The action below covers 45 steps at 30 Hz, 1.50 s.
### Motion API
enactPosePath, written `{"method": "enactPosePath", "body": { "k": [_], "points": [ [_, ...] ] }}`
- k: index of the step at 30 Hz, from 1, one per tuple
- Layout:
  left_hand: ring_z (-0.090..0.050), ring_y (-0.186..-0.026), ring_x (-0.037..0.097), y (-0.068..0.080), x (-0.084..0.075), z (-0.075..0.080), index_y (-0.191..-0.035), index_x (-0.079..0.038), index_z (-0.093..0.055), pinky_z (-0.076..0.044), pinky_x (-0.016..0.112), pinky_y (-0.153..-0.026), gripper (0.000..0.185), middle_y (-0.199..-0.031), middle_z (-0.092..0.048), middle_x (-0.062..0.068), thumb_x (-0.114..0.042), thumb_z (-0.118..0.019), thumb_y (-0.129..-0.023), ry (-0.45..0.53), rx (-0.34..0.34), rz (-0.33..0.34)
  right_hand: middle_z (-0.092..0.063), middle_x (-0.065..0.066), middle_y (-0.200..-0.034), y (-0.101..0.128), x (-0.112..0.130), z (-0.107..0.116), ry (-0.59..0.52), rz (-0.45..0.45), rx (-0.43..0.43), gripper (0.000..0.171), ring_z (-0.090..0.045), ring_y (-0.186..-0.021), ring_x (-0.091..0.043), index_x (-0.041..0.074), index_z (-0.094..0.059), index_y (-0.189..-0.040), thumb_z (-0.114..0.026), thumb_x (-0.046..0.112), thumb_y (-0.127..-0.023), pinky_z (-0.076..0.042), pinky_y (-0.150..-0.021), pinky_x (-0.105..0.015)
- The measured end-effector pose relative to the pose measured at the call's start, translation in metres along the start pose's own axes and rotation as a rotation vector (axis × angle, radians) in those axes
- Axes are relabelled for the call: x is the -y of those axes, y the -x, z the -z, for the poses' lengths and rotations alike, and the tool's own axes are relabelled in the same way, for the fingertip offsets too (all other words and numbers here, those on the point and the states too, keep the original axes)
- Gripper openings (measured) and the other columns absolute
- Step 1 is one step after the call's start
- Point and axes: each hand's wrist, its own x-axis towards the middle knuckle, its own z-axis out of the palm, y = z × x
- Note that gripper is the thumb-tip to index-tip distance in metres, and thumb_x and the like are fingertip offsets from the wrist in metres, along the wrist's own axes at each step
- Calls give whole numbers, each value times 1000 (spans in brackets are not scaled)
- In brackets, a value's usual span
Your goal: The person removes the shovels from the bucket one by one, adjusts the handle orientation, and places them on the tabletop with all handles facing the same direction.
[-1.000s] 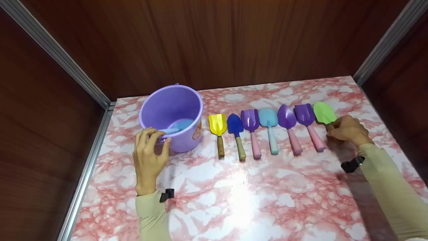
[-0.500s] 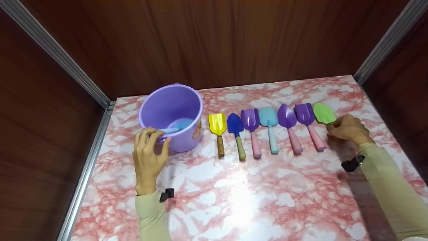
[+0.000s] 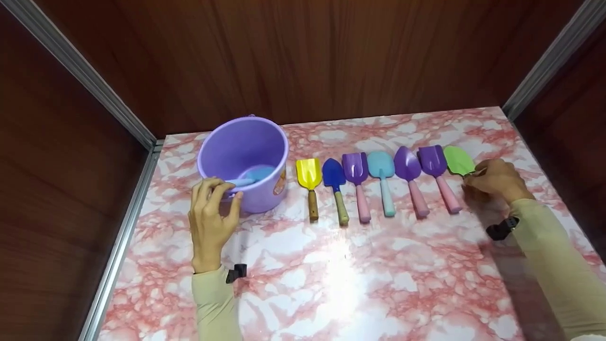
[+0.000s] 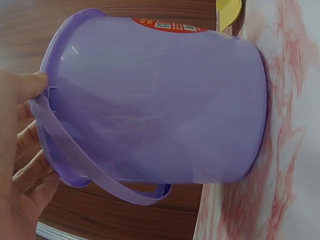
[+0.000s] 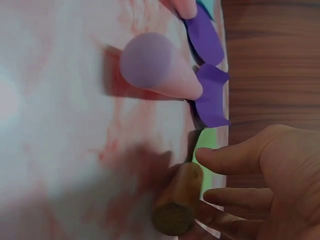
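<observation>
A purple bucket stands at the left on the pink marble table, with a light blue trowel inside it. My left hand grips its near rim; in the left wrist view the thumb lies on the bucket rim. To the right lies a row of trowels: yellow, blue, purple, teal, two more purple ones, and a green trowel. My right hand holds the green trowel's wooden handle, its fingers curled round it.
Brown wooden walls with metal corner strips enclose the table on three sides. The bucket's loose handle hangs down its side. A pink trowel handle lies close beside the wooden one.
My right hand has shifted slightly towards the back wall with the green trowel's handle in it. The left hand and bucket stay as they were.
</observation>
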Motion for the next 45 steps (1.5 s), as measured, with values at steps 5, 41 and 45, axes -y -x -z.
{"method": "enactPosePath", "body": {
  "k": [5,41,45],
  "points": [
    [-61,-120,35,-1,1,1,-106,-7,-78,-56,47,-104,23,-116,-70,15,-27,-80,-97,-4,8,4,-53,-42,-138,-5,21,10,34,14,-1,73,-54,-125,-56,-17,-47,-144,-69,36,-99,-47,-104,-72],
    [-61,-119,35,-1,2,4,-106,-5,-77,-56,46,-105,23,-117,-70,15,-25,-81,-96,-6,16,1,-71,-27,-122,-19,305,-73,-39,731,-195,28,-74,-109,-39,-8,-71,-124,-63,6,-102,-65,-94,-52],
    [-62,-118,35,-2,2,3,-107,-5,-76,-57,45,-101,22,-117,-70,15,-25,-81,-96,-6,19,-13,-71,-26,-123,-15,328,-81,-35,774,-171,28,-73,-110,-37,-7,-71,-125,-63,6,-102,-64,-98,-49]
  ]
}}
